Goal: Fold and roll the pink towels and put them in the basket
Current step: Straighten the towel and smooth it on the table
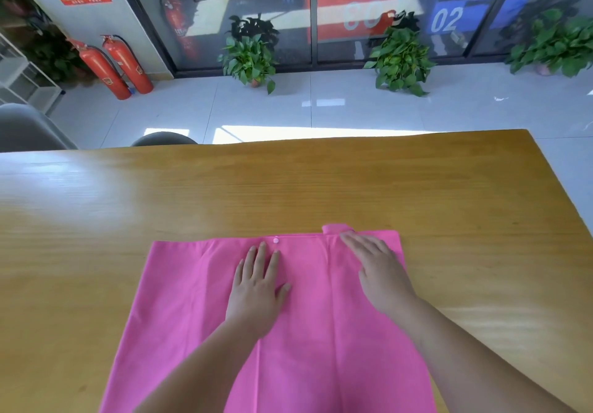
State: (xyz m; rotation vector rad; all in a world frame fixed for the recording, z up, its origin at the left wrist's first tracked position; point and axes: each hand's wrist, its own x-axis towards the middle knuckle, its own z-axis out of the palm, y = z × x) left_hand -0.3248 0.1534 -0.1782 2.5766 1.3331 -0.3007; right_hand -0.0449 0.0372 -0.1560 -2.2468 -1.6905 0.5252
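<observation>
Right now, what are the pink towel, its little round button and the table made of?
The pink towel looks like thin, smooth cloth, perhaps microfibre: it lies flat with sharp creases, no fluffy loops. The table looks like varnished wood: grain lines and shiny window glare. The button is probably plastic, but too small to be sure.

One pink towel (199,284), one table (288,181), two fire extinguishers (102,70) (128,62) and three potted plants (248,59) (401,59) (555,46) are visible.
</observation>
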